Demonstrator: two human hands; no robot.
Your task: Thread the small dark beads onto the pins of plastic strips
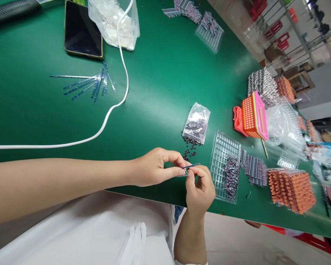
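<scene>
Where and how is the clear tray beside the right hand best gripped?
Probably grip the tray by both short-end rims, from near and far: it lies flat, small pieces are heaped toward its near right, and patterned strips crowd its right edge.

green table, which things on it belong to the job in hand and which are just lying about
Likely in the job:
thin blue strip at the fingertips of the left hand and right hand
loose dark pieces
clear bag of similar pieces
clear tray, partly filled
fanned blue strips

Likely just lying about:
dark-screened device
white cable
pink-and-orange basket
</scene>
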